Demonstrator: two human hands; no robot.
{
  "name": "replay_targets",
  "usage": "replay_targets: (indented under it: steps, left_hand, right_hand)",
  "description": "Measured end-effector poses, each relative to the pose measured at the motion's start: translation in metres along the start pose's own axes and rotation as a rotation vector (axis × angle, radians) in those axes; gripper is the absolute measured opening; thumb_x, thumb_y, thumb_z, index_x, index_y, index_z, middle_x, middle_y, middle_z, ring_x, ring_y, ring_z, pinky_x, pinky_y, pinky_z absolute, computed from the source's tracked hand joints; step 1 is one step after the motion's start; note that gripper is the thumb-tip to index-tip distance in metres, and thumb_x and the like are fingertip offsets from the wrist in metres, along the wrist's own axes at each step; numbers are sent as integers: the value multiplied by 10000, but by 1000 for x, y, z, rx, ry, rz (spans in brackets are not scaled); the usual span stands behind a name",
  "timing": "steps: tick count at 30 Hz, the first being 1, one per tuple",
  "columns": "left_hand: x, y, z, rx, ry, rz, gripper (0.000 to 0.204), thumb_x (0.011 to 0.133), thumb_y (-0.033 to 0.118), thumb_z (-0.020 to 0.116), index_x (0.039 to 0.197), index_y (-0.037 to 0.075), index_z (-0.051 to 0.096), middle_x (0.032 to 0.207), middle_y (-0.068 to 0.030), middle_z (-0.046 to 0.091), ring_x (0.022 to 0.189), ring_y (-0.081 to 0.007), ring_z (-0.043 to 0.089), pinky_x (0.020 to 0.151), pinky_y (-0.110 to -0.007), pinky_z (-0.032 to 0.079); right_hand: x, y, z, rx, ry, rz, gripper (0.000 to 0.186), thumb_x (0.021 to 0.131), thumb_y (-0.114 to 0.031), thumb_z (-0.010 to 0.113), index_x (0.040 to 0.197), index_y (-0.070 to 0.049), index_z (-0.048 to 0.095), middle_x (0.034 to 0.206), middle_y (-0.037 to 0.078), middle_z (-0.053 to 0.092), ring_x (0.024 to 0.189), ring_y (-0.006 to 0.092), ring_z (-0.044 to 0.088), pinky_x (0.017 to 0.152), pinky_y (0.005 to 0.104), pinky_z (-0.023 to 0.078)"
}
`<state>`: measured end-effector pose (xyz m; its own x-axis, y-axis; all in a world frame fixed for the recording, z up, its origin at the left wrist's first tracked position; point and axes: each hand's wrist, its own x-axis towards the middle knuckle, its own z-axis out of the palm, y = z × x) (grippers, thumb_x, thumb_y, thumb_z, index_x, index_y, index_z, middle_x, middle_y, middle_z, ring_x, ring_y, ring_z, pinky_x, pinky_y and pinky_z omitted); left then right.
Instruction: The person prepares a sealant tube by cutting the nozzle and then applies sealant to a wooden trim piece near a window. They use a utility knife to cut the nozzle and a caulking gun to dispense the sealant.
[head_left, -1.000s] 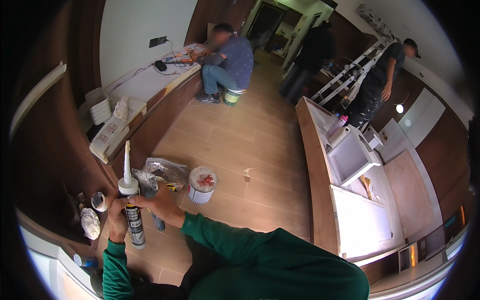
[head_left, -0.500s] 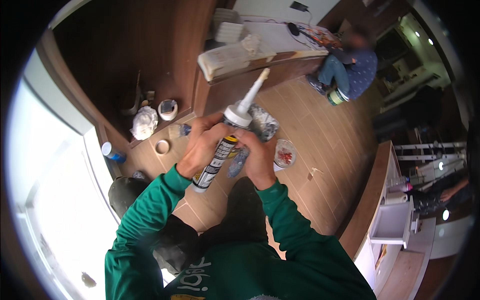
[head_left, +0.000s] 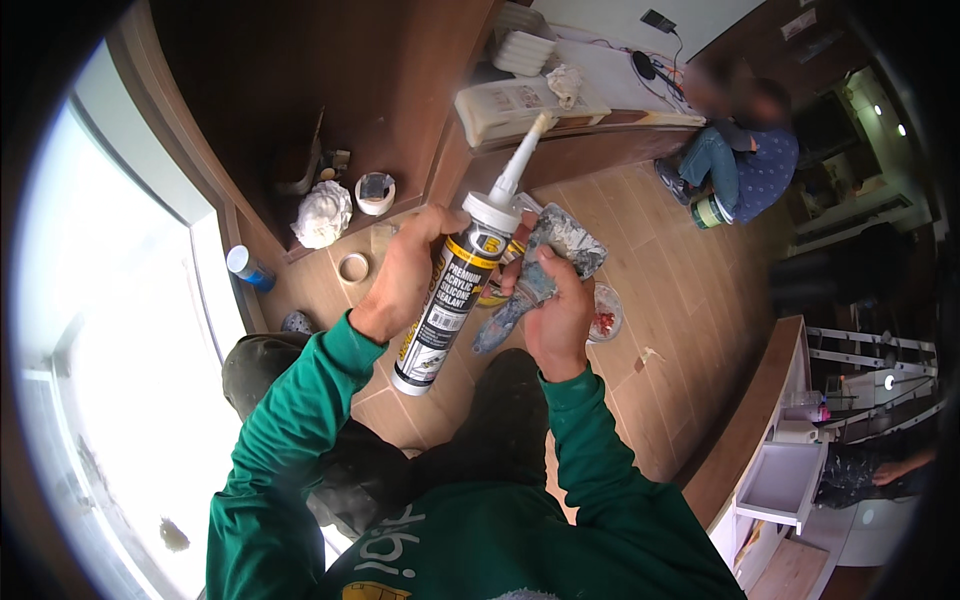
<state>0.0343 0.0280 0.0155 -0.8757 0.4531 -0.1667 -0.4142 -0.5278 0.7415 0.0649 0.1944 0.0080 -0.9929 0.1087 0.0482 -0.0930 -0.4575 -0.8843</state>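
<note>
My left hand grips a grey and yellow sealant cartridge around its upper body. Its white nozzle points up and away from me. My right hand holds a putty knife smeared with grey filler, blade up, just to the right of the cartridge. Both green sleeves come in from the lower edge. The two hands are close together above the wooden floor.
On the floor lie a white crumpled rag, tape rolls, a blue-capped bottle and a small tub with red inside. A person in blue crouches at the back right. A wooden counter edge runs along the right.
My head has turned from the room down toward my hands. The cartridge has risen from floor level to chest height, and my right hand now shows the putty knife beside it.
</note>
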Motion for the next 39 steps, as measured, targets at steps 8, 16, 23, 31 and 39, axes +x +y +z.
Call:
replay_targets:
  steps: [8,16,23,31,39]
  left_hand:
    - [-1,34,-19,71,236,189,522,900,385,429,1068,-83,588,781,-194,669,632,-262,652,627,-339,547]
    - [-18,69,-52,382,585,325,527,963,366,400,1070,-109,602,792,-197,676,636,-225,645,595,-313,525]
    - [-12,67,-66,373,561,252,449,918,350,526,1003,-77,637,777,-192,680,638,-215,665,576,-278,519]
    - [-1,56,-49,548,584,249,446,905,349,515,915,-72,662,736,-183,675,596,-198,662,569,-257,539]
    - [3,51,-58,612,576,162,460,921,368,499,971,-69,633,761,-168,681,635,-195,660,580,-283,517]
  right_hand:
    - [-5,116,-98,-256,74,820,365,989,-307,531,1216,-26,589,988,113,692,760,216,685,598,361,521]
    - [0,234,-114,-197,202,1012,221,973,-263,572,1057,-59,572,741,103,641,572,215,626,478,358,503]
    - [-3,236,-121,-385,236,763,235,920,-224,554,1036,-30,619,749,80,645,550,164,595,536,316,507]
    - [76,181,-179,-1568,11,3,379,869,-226,637,1226,-99,661,989,208,691,895,388,659,821,472,517]
    - [90,211,-229,-1775,-68,-78,381,791,-195,697,1167,-134,706,1077,131,650,1042,351,591,901,491,460]
